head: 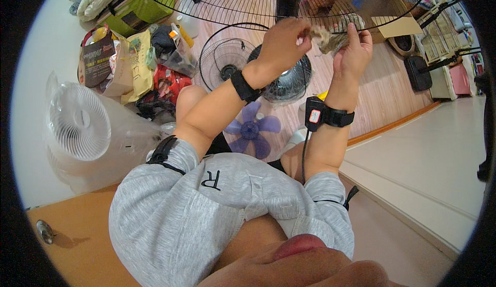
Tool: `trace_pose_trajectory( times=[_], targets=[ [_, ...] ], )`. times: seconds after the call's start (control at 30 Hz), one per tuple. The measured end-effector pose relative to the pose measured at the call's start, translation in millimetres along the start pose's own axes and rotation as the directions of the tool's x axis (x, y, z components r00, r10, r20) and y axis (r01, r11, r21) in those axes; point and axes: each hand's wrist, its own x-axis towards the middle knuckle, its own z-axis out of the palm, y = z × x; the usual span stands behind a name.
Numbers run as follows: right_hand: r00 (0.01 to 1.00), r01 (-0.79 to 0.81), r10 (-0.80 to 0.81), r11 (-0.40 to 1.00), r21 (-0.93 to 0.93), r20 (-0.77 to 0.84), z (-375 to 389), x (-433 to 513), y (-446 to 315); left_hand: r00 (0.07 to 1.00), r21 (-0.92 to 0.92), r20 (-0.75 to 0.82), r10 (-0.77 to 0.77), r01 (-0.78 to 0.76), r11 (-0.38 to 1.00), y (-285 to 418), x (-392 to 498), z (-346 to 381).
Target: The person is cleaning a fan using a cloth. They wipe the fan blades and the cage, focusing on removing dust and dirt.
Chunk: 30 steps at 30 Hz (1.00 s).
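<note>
Both my hands are at the lower rim of a large black wire fan guard (166, 9), which stands in front of me. A crumpled greyish-brown cloth (332, 42) lies against the rim, part of it behind the wires. My left hand (285, 44) pinches the cloth's left end between bent fingers. My right hand (353, 54) grips the cloth's right side at the rim, thumb pointing up; some of its fingers are hidden. A black strap (244, 86) is around my left wrist, and a strap with a small black device (316, 114) around my right.
Below my arms, purple fan blades (250, 130), another wire guard (219, 54) and a plastic-wrapped black round base (288, 79) lie on the wood-look floor. Left are filled bags (139, 66) and a plastic-covered white appliance (81, 120). Cardboard (399, 27) is at right.
</note>
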Motion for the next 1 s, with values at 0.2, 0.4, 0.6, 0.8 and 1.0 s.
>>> trace_pose_trajectory(
  times=[0.2,0.4,0.6,0.8,1.0],
  targets=[
    [0.998,0.025,-0.024,1.000,0.018,-0.066,1,-2,4,0.917,0.045,-0.334,0.219,-0.216,0.975,-2,40,15],
    [1.000,0.028,-0.028,1.000,0.003,-0.013,2,-7,5,0.982,-0.063,-0.177,0.060,-0.072,0.995,9,34,40],
    [0.999,0.006,-0.007,1.000,-0.015,-0.047,0,-7,2,0.996,-0.255,0.027,-0.084,0.088,0.963,14,42,18],
    [0.999,-0.016,0.019,0.995,0.096,-0.027,2,-11,2,0.877,0.025,-0.467,0.114,-0.116,0.993,27,53,-3],
    [1.000,0.013,-0.012,0.999,0.031,-0.026,5,-15,3,0.870,0.223,-0.447,0.208,-0.117,0.968,22,61,10]
  ],
)
